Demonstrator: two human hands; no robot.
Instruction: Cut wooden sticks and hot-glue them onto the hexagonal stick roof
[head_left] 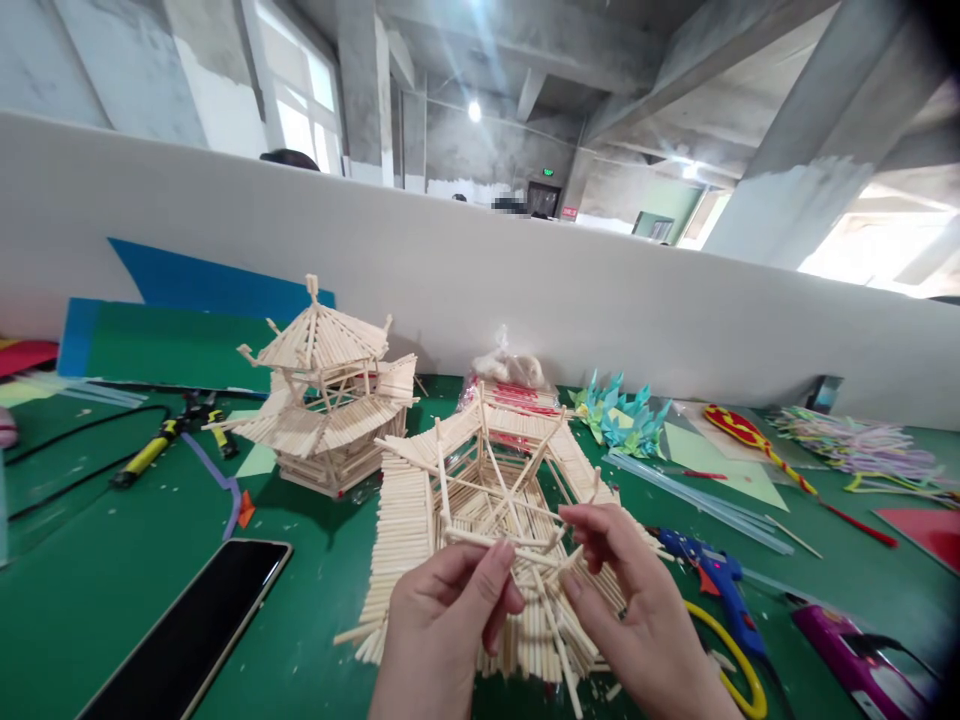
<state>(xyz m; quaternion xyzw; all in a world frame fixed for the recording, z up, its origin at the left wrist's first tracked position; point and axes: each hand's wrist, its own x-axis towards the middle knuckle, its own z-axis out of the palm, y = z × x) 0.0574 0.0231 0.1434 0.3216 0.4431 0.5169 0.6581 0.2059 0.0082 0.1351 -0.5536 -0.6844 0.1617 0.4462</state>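
A half-built pavilion model [405, 500] of pale wooden sticks stands on the green table in front of me, its roof centre open. My left hand [457, 610] pinches a thin wooden stick [466, 537] between thumb and forefinger, over the model's near side. My right hand [626, 590] is close to the stick's right end, thumb and forefinger apart with a gap between them. Whether a fingertip touches the frame cannot be made out. Behind to the left sits a second stick pavilion [322, 430] with a two-tiered roof.
A phone [187, 630] lies at left, near a black-and-yellow tool [154, 450]. To the right are a blue glue gun [712, 575], clear glue sticks [697, 500], a purple device [855, 660] and blue-green folded paper [622, 415]. A white partition [675, 310] rises behind the table.
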